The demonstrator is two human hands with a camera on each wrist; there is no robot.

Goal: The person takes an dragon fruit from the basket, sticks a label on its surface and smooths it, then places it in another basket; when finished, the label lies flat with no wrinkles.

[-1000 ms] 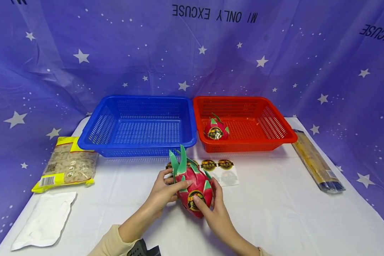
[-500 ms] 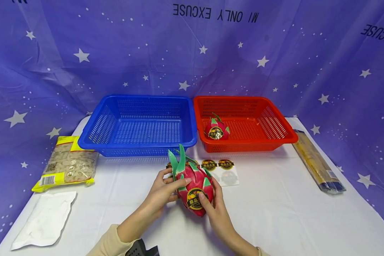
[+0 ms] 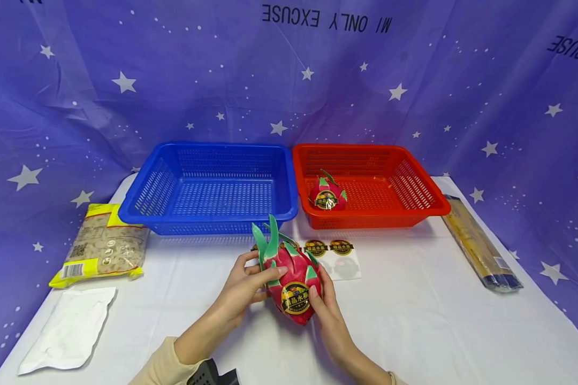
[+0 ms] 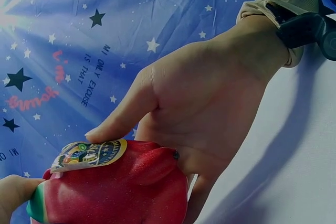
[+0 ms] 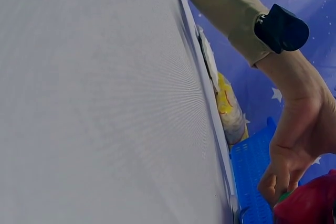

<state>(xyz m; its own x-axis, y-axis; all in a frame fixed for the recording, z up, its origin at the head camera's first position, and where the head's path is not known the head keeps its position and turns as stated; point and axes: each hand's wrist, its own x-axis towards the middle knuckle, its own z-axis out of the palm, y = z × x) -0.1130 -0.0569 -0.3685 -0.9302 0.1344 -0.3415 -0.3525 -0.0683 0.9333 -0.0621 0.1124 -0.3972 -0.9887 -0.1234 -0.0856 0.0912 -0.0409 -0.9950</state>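
Both hands hold a red dragon fruit [image 3: 288,266] with green leaf tips above the white table, just in front of the baskets. My left hand [image 3: 238,291] grips its left side, thumb on the skin. My right hand [image 3: 331,326] holds its right side, the thumb at the edge of a round black-and-gold sticker [image 3: 295,298]. In the left wrist view the right hand [image 4: 199,98] has its thumb against the sticker [image 4: 89,154]. The right wrist view shows the left hand [image 5: 299,135] at the fruit [image 5: 310,203]. Behind the fruit lies a sticker sheet [image 3: 345,268], partly hidden.
A blue basket [image 3: 207,219] stands at the back left. Beside it, a red basket [image 3: 380,220] contains another stickered dragon fruit [image 3: 324,187]. At left lie a yellow-edged bag [image 3: 108,246] and a white pouch [image 3: 69,329]. A long brown packet [image 3: 481,243] lies at right.
The right thumb has slid rightward across the sticker to its edge, so more of the sticker shows. Both hands keep hold of the dragon fruit, nearly in place.
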